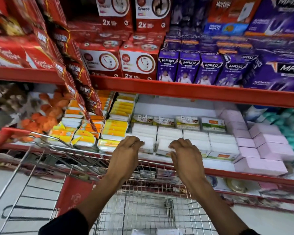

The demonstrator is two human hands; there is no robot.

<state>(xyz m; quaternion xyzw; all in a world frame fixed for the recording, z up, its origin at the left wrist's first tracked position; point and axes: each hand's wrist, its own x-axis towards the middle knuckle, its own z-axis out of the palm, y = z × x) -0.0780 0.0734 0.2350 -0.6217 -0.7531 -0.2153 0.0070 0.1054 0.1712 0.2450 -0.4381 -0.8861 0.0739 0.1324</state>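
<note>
Now my left hand (127, 150) curls its fingers over one white pack (148, 144) in the front row of the shelf (244, 176), and my right hand (185, 155) grips the next pack (162, 143). The stacks look tight, so a careless pull could drag neighbours into the cart (143, 200).
</note>
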